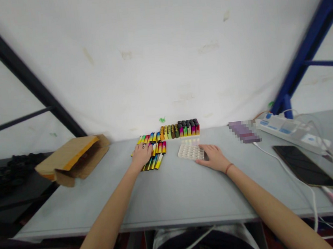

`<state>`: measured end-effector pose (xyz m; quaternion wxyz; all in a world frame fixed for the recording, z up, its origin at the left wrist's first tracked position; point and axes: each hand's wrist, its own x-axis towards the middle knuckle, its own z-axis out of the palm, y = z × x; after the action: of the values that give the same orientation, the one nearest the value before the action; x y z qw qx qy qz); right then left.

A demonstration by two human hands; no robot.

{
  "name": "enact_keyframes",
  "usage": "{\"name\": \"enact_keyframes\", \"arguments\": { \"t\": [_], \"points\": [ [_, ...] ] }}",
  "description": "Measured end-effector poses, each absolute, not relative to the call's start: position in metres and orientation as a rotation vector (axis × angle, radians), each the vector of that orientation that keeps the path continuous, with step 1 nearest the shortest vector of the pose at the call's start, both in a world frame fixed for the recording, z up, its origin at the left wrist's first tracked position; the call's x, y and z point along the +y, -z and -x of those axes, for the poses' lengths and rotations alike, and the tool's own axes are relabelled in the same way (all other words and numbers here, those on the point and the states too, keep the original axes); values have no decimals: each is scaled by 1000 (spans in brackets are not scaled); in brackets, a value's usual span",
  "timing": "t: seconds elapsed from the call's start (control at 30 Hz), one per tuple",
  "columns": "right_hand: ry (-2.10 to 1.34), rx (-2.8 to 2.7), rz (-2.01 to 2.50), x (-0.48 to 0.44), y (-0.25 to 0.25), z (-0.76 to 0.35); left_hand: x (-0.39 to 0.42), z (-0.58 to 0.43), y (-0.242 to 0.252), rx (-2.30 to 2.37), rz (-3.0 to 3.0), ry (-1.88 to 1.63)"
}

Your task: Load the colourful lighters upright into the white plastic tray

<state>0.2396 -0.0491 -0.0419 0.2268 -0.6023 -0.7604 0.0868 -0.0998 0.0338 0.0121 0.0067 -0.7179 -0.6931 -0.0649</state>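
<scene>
Rows of slim, colourful tubes point(157, 162), banded in yellow, red, blue and black, lie on the left-centre of the table. Over their left part, my left hand point(142, 154) has its fingers curled down onto a colourful tube, and the fingertips are partly hidden. A whitish tray point(189, 152) with rows of round holes lies flat to the right of the tubes. My right hand point(213, 157) grips its right edge, thumb at the near corner and fingers at the far one. Behind the tray stands an upright block of dark-topped colourful tubes point(188, 128), beside upright yellow-gold tubes point(169, 132).
An opened brown cardboard package point(71, 156) rests at the table's left. On the right lie a black phone point(304, 165), a white power strip point(295, 131), a blurred-out purple item point(243, 131) and loose white cables point(287, 169). A white wall point(162, 61) rises behind the table.
</scene>
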Motion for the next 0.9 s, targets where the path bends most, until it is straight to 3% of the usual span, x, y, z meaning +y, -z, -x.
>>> {"name": "enact_keyframes", "arguments": {
  "t": [0.43, 0.7, 0.9],
  "points": [
    [-196, -2126, 1633, -50, 43, -241, 23, 106, -4, -2103, 2448, 79],
    [-114, -2155, 1790, -54, 19, -248, 29, 59, 0, -1602, 2404, 576],
    [-3, -1956, 2214, -61, 0, -272, 60, -41, -17, -1229, 2622, 625]
  ]
}}
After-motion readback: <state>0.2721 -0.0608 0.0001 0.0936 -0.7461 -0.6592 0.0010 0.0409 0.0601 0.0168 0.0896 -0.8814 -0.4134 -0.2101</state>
